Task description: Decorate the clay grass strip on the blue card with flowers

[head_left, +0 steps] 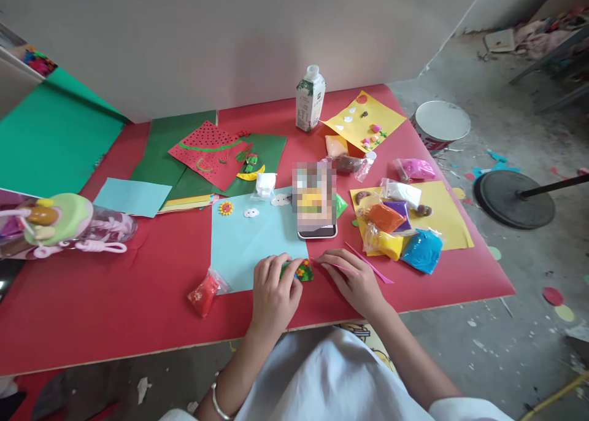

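Observation:
My left hand [275, 289] rests at the lower right corner of a light blue sheet [248, 243], its fingers on a small green piece with colourful flowers [304, 270]. Just to the right, my right hand [352, 280] is closed round a thin pink tool [338, 266], whose tip points at the flowered piece. A second pink tool [370, 264] lies beyond that hand. A clay sun [225, 208] and white clouds [251, 213] sit on the sheet's upper part. Over its right edge stands a phone [317, 232] with a blurred screen.
Clay packets, among them a blue one [422, 251], lie on a yellow sheet [453, 218] at right. A red packet [203, 295] is at left. Behind are a white bottle [310, 100] and a watermelon picture [209, 139]. A clear cup [113, 224] lies far left.

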### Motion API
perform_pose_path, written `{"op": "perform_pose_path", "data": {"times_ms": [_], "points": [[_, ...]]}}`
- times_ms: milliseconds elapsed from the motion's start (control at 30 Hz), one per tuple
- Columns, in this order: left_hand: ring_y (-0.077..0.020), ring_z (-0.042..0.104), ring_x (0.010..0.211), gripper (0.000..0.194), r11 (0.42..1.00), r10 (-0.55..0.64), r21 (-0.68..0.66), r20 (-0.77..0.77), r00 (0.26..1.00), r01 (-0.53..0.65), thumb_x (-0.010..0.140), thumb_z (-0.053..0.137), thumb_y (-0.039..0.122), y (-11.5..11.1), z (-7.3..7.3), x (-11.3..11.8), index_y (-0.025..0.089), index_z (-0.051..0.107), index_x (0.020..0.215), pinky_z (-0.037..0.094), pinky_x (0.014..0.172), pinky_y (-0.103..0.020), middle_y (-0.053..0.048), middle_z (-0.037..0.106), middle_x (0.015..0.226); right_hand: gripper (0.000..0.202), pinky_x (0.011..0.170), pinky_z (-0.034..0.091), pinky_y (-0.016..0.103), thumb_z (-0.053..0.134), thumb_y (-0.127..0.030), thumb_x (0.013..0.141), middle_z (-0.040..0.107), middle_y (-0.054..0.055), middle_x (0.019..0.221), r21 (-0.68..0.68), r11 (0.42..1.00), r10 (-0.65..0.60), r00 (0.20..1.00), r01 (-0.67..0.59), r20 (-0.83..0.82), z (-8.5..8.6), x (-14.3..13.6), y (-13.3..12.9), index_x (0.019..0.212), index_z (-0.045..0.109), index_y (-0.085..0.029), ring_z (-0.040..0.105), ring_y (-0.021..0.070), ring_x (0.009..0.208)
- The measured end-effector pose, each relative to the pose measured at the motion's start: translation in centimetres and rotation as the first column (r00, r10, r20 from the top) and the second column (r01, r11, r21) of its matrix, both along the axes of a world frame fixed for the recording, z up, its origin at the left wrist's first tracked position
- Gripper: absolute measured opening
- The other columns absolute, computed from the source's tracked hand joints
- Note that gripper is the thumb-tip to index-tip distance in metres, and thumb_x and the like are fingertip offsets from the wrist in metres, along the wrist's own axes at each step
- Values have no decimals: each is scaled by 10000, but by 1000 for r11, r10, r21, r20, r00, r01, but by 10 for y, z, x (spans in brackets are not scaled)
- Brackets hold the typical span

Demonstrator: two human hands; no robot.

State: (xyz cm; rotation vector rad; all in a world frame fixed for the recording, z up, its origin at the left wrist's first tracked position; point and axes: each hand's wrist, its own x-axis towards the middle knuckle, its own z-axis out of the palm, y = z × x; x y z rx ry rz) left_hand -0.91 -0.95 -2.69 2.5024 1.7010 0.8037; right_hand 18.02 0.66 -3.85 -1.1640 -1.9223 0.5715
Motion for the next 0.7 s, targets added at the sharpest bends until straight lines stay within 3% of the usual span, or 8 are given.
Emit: {"op": "perform_pose_path", "data": {"times_ms": [333, 700], "points": [[-241, 532, 977, 394, 998, -41, -56, -6, 999, 41, 791, 511, 17, 4, -8, 3, 187, 671, 1108, 430, 885, -378, -89, 634, 1049, 197, 775, 598, 295, 491, -161, 976, 709, 44, 973, -88, 996, 12, 1000, -12, 2, -5, 0, 0, 1040, 656, -248, 694, 160, 887], [-241, 521, 988, 370, 996, -58, -75, -22, 998, 57, 803, 510, 38, 6, -8, 4, 193, 681, 1093, 427, 891, -377, -91, 631, 1049, 178, 742, 598, 274, 509, -157, 969, 720, 39, 943, -63, 998, -3, 1000, 4, 4, -3, -1, 3, 1017, 660, -238, 698, 149, 851]]}}
